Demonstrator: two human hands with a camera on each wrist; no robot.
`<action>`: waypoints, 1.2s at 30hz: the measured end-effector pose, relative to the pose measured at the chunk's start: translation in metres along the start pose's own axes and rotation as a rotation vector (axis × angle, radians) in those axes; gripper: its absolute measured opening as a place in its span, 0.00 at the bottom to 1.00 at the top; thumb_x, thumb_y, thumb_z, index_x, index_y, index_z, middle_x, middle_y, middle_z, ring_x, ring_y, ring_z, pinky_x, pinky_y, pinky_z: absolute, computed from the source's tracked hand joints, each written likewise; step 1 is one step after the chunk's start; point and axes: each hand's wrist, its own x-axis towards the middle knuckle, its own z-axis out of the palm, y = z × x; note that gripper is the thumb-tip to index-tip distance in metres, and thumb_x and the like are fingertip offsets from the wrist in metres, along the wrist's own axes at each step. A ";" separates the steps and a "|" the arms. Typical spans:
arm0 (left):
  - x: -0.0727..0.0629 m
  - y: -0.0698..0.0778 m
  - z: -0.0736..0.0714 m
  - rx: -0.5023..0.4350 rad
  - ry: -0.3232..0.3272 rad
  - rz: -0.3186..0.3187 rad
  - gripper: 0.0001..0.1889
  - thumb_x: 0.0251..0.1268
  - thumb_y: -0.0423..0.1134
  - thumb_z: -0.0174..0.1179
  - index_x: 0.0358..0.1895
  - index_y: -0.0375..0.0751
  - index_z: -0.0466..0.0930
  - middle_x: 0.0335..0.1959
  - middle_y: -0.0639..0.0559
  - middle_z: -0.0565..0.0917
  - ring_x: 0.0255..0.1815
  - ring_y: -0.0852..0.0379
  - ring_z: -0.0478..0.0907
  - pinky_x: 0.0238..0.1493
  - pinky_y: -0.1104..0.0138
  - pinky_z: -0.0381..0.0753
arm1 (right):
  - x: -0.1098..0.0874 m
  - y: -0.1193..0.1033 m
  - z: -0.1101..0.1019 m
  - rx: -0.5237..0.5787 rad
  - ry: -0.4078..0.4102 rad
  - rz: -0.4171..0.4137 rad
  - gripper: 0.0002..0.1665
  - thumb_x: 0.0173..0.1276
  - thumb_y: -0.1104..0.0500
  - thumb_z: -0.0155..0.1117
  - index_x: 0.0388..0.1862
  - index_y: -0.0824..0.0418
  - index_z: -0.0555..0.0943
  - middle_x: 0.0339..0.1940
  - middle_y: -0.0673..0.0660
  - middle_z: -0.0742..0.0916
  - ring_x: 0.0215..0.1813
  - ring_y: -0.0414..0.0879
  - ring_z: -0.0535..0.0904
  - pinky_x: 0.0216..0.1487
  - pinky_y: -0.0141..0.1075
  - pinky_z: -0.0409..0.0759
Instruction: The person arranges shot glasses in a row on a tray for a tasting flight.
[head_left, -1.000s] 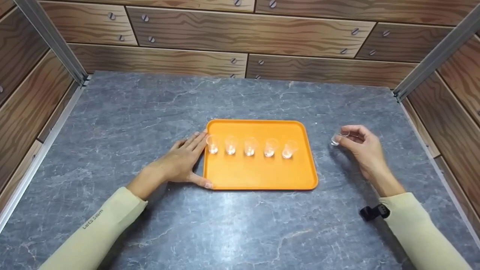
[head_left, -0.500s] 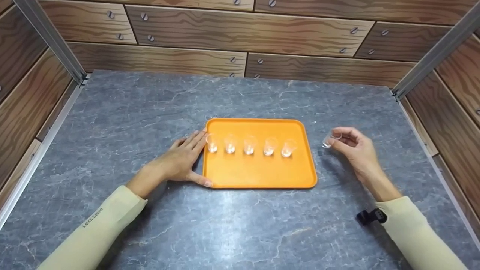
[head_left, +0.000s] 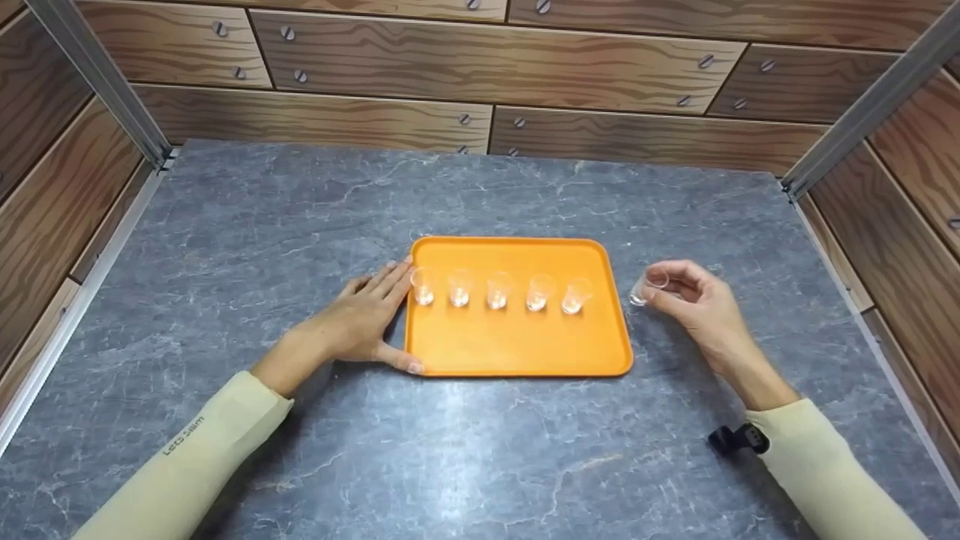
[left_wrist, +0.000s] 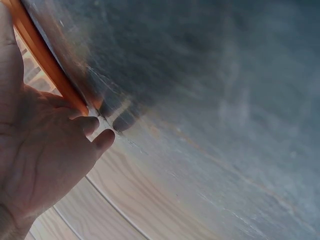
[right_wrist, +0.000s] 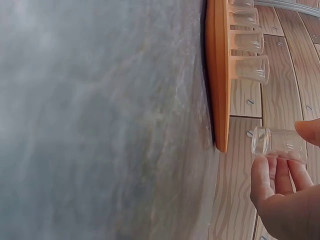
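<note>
An orange tray (head_left: 517,345) lies on the table with several small clear cups standing in a row across it, the rightmost cup (head_left: 574,296) among them. Along the tray's left edge rests my left hand (head_left: 360,319), fingers straight, thumb at the near left corner. Just off the tray's right edge, my right hand (head_left: 697,307) pinches another clear cup (head_left: 641,289) between thumb and fingers, held above the table. In the right wrist view this held cup (right_wrist: 280,142) is apart from the tray (right_wrist: 218,75). The left wrist view shows the tray's rim (left_wrist: 45,55) beside my fingers.
The grey marbled table (head_left: 450,450) surrounds the tray. Wood-patterned panels (head_left: 495,67) stand at the back and both sides, with metal posts (head_left: 105,82) at the corners. A black device (head_left: 739,439) sits at my right cuff.
My right hand has moved left toward the tray with the clear cup in its pinch. The left hand, the tray and the row of cups have stayed in place.
</note>
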 end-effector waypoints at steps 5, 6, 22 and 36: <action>-0.001 0.000 0.000 -0.003 0.005 0.001 0.76 0.57 0.79 0.71 0.90 0.34 0.36 0.91 0.37 0.37 0.90 0.35 0.37 0.83 0.35 0.44 | 0.001 -0.002 0.003 0.000 -0.024 0.006 0.23 0.72 0.70 0.76 0.61 0.78 0.80 0.50 0.55 0.88 0.51 0.44 0.87 0.52 0.31 0.85; -0.001 0.000 0.000 -0.004 0.005 0.000 0.76 0.57 0.79 0.71 0.90 0.34 0.36 0.91 0.37 0.37 0.90 0.35 0.37 0.83 0.35 0.43 | 0.001 -0.002 0.004 -0.006 -0.025 0.007 0.23 0.72 0.70 0.76 0.61 0.78 0.80 0.50 0.55 0.88 0.51 0.44 0.87 0.52 0.31 0.86; -0.001 -0.002 0.001 0.003 0.014 0.011 0.75 0.57 0.79 0.71 0.90 0.34 0.37 0.91 0.36 0.39 0.90 0.35 0.38 0.83 0.35 0.45 | 0.004 -0.001 0.019 -0.107 -0.094 0.010 0.26 0.72 0.64 0.80 0.63 0.75 0.82 0.54 0.58 0.88 0.54 0.45 0.86 0.55 0.31 0.84; 0.000 0.000 0.000 -0.004 0.014 0.010 0.75 0.57 0.79 0.71 0.90 0.35 0.37 0.91 0.36 0.39 0.90 0.35 0.38 0.83 0.35 0.44 | 0.010 0.004 0.021 -0.197 -0.168 0.062 0.26 0.74 0.62 0.78 0.65 0.73 0.81 0.58 0.65 0.86 0.55 0.46 0.85 0.54 0.31 0.84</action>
